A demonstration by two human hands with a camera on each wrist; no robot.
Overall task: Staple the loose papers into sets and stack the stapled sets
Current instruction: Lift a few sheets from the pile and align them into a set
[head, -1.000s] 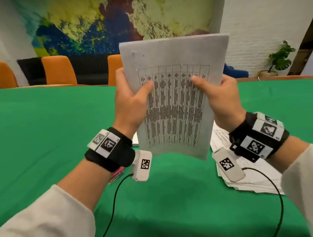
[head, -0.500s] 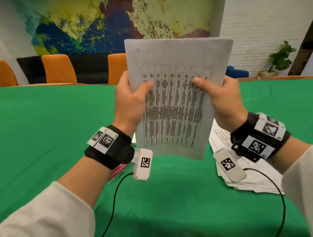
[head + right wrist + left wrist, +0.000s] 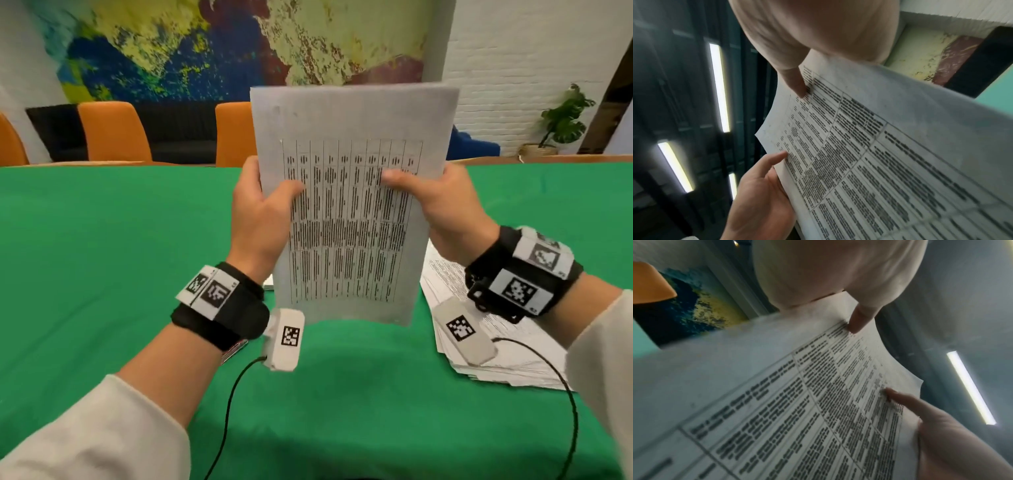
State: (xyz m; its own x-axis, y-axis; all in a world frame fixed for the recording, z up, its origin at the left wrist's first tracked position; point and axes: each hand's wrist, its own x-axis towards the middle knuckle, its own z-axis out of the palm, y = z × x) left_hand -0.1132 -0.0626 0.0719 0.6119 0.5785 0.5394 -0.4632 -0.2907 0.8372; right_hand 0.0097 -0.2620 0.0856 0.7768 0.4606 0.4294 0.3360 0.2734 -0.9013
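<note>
Left hand (image 3: 260,219) gripped left edge of printed sheets (image 3: 349,205), thumb across table print, sheets held upright above green table (image 3: 102,257), right hand (image 3: 442,205) pinched right edge, loose paper pile (image 3: 513,356) lay at right

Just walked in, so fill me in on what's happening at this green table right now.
A person is holding a set of printed sheets upright above the green table, with the left hand gripping its left edge and the right hand gripping its right edge, thumbs across the printed table on the front page. A pile of loose papers lies on the table under the right wrist. No stapler is clearly visible, and I cannot tell whether the held sheets are stapled.
</note>
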